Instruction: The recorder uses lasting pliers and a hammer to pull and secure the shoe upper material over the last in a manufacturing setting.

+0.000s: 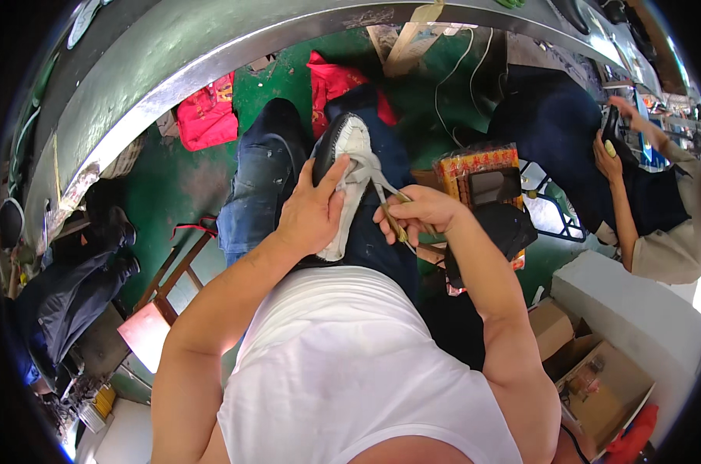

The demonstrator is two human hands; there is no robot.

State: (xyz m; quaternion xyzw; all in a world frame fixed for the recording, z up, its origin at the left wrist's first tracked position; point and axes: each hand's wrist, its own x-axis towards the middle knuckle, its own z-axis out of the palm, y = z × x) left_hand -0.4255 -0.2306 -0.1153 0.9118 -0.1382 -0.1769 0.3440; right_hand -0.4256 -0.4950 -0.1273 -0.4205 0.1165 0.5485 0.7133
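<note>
A white and black shoe [349, 166] lies lengthwise on my lap, toe pointing away from me. My left hand [315, 209] grips its left side, with the thumb and fingers pressed on the white upper. Pale strips [372, 172] come off the shoe's upper and run toward my right hand [421, 213]. That hand is closed in a pinch to the right of the shoe, apart from it. It holds the end of a pale strip together with a narrow yellowish piece [397, 229], partly hidden by the fingers, whose kind I cannot make out.
A curved metal bench edge [211, 58] crosses the far side. Red bags [207, 112] lie on the green floor. At right, another person's hand [608, 157] holds a dark shoe. An orange patterned box [451, 172] and dark cloth stand nearby; cardboard boxes [607, 383] sit lower right.
</note>
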